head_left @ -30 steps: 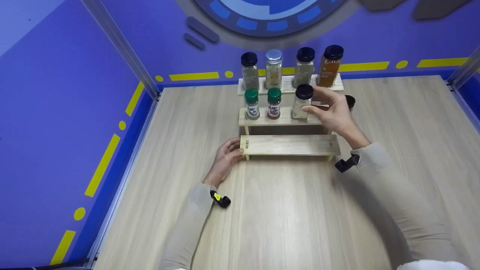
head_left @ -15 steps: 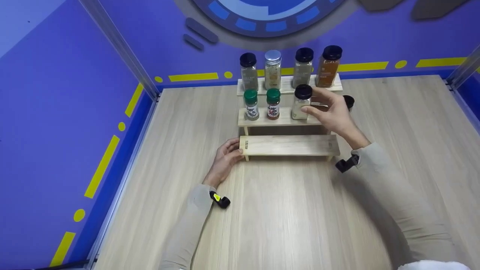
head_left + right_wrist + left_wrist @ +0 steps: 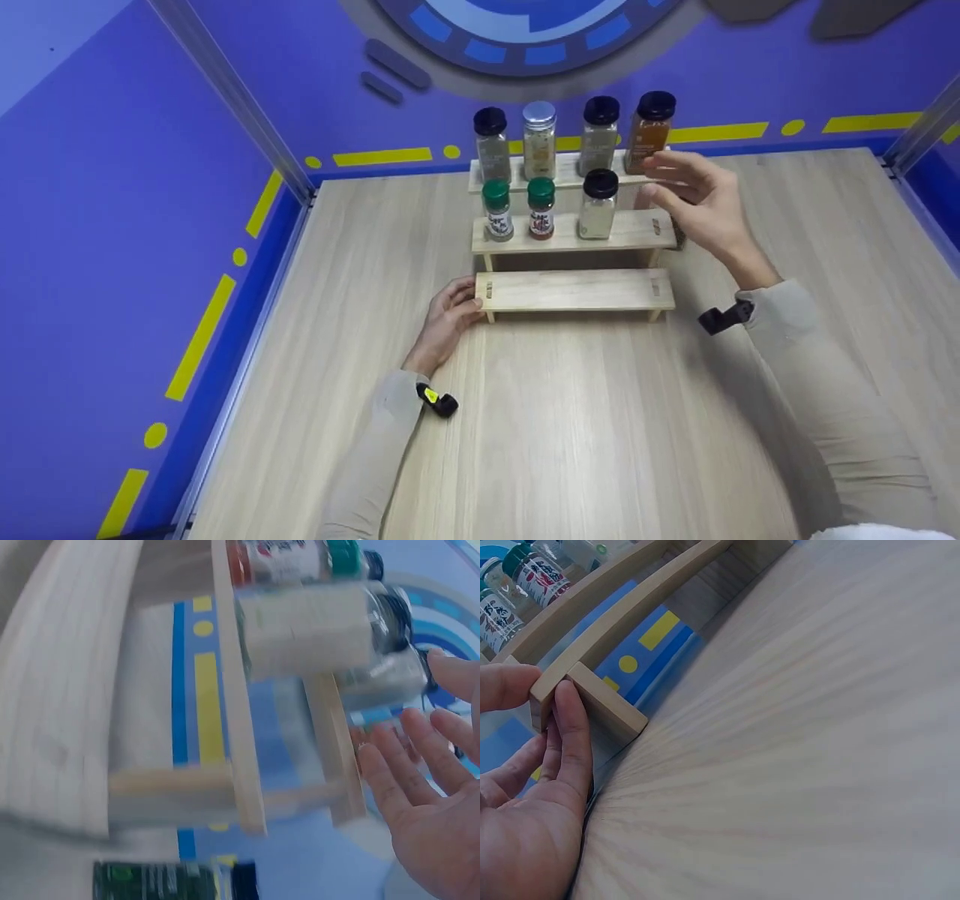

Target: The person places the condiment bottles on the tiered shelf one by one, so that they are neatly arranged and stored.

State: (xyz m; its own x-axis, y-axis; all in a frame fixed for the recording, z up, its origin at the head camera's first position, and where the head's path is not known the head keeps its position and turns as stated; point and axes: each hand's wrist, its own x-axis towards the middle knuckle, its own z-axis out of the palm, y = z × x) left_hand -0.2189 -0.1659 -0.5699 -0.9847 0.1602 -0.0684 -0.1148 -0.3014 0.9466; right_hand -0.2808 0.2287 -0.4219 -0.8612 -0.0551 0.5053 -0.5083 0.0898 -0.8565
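A three-tier wooden spice rack (image 3: 574,291) stands on the table. My left hand (image 3: 442,322) grips the left end of its lowest shelf; in the left wrist view the thumb lies over the board and fingers reach beneath it. On the middle shelf stands a black-capped spice jar (image 3: 598,219) with pale contents, right of two small green-capped spice jars (image 3: 498,214). My right hand (image 3: 709,210) is in the air just right of that black-capped jar, apart from it, fingers spread and holding nothing. Behind its fingertips is the orange-brown spice jar (image 3: 649,135) on the top shelf.
The top shelf also bears two black-capped grey jars (image 3: 492,150) and a silver-capped jar (image 3: 540,142). A dark jar (image 3: 161,881) stands on the table beside the rack's right side, mostly hidden by my hand in the head view. Blue panels (image 3: 225,45) wall the table.
My right hand has let go of the black-capped jar and moved right, leaving it upright on the middle shelf. The left hand keeps its hold on the rack.
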